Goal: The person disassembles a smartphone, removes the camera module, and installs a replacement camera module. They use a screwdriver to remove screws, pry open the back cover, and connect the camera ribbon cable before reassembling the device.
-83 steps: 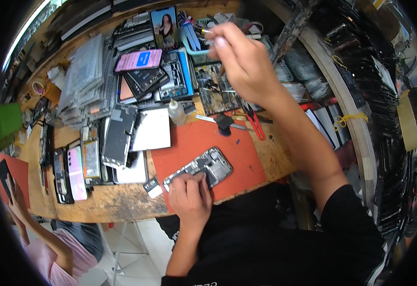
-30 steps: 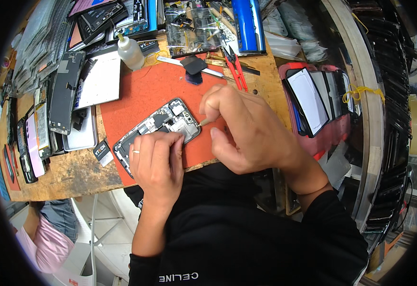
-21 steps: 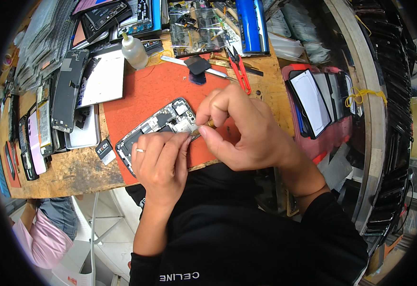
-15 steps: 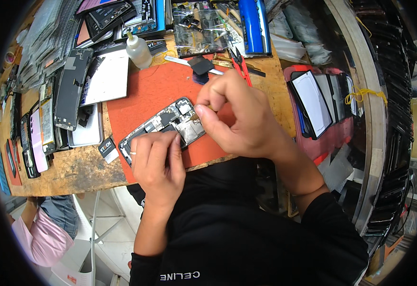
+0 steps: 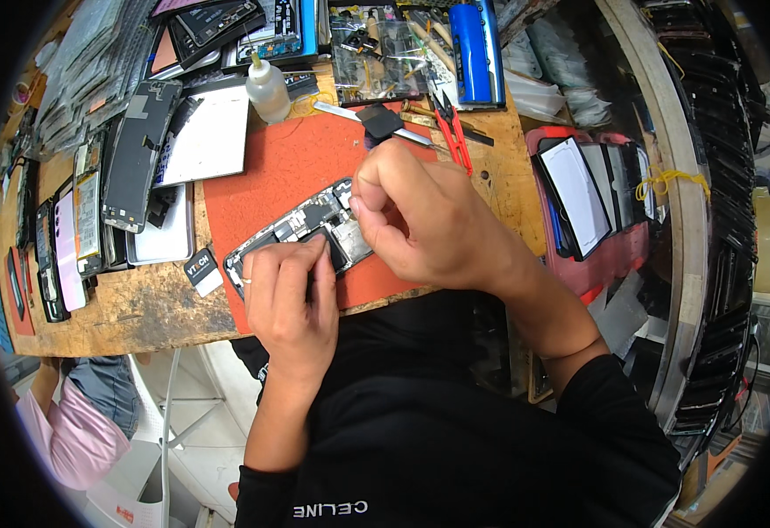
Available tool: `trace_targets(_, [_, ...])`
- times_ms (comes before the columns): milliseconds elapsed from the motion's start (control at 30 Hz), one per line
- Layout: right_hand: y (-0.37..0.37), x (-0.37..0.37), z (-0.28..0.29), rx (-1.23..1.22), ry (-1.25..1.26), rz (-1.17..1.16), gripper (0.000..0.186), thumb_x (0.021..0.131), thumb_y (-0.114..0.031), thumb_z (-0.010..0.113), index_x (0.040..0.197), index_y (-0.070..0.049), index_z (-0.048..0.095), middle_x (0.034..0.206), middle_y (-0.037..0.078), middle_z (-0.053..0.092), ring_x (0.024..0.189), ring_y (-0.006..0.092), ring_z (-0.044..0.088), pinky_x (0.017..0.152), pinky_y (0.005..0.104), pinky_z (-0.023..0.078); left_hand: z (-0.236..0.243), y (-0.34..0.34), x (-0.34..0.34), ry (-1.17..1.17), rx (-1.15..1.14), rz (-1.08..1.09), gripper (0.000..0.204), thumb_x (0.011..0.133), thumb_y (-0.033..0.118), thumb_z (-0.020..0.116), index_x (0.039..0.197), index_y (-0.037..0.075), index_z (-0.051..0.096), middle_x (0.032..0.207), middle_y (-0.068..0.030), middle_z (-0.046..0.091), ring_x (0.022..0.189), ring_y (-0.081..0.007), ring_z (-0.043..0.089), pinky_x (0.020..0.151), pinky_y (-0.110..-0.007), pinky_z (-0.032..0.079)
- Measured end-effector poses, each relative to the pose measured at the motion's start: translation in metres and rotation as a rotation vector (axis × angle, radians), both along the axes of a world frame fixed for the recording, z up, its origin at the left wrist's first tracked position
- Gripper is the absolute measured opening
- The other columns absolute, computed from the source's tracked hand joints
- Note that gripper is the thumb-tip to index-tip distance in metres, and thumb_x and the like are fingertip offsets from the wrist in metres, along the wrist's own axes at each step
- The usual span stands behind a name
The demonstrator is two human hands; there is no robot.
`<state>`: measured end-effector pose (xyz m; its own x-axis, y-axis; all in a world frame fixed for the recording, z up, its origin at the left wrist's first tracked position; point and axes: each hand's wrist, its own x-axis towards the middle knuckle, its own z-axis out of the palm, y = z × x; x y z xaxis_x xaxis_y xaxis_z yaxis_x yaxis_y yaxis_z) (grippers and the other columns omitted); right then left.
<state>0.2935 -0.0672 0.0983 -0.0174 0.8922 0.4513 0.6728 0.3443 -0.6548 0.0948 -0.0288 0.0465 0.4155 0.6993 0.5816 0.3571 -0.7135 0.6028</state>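
Left hand (image 5: 290, 295) in close, fingers bunched over the near edge of the opened phone (image 5: 318, 216), clasping or merely touching, can't tell! Right hand (image 5: 420, 216), its grip pinched thumb to forefinger over the right end, contents hidden. Phone's slantwise on the orange mat (image 5: 275, 163), atop the counter (image 5: 169, 308).

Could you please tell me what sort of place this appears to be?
Probably a phone repair shop: an opened rectangular phone with its insides exposed lies on an orange-red mat, with a dark rectangular display-like panel to its left and red-handled metal snips nearby.
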Motion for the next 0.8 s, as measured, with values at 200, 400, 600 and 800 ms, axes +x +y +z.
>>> trace_targets(200, [0.001,-0.002,0.004,-0.013,-0.054,0.006,0.026,0.088,0.004,0.070,0.106,-0.001,0.052,0.089,0.013,0.064,0.077,0.0369,0.070,0.065,0.0460,0.055,0.001,0.000,-0.001,-0.018,-0.034,0.002,0.021,0.083,-0.009,0.084,0.095,0.001,0.070,0.090,-0.0126,0.067,0.082,-0.0299,0.064,0.075,-0.041,0.051])
trace_targets(400, [0.001,-0.002,0.006,0.022,-0.089,0.003,0.026,0.087,0.004,0.070,0.106,-0.002,0.052,0.089,0.013,0.063,0.078,0.0366,0.070,0.066,0.0457,0.055,0.001,0.001,0.001,-0.017,-0.017,0.012,0.018,0.086,-0.008,0.082,0.098,0.000,0.071,0.092,-0.0136,0.068,0.084,-0.0311,0.064,0.077,-0.042,0.051])
trace_targets(600, [0.004,-0.003,0.005,-0.013,-0.069,-0.001,0.027,0.087,0.004,0.070,0.105,-0.002,0.052,0.089,0.013,0.063,0.078,0.0367,0.070,0.066,0.0454,0.055,0.002,0.002,0.000,0.038,-0.017,-0.012,0.019,0.088,-0.008,0.079,0.105,-0.001,0.074,0.094,-0.0139,0.068,0.085,-0.0322,0.064,0.078,-0.043,0.052])
trace_targets(800, [0.005,-0.005,0.011,0.067,-0.329,-0.028,0.024,0.088,0.005,0.074,0.099,-0.004,0.056,0.082,0.008,0.060,0.066,0.0277,0.062,0.059,0.0394,0.047,0.002,0.002,0.002,0.051,-0.008,-0.009,0.020,0.087,-0.008,0.080,0.104,-0.001,0.074,0.092,-0.0132,0.067,0.086,-0.0319,0.063,0.077,-0.043,0.052])
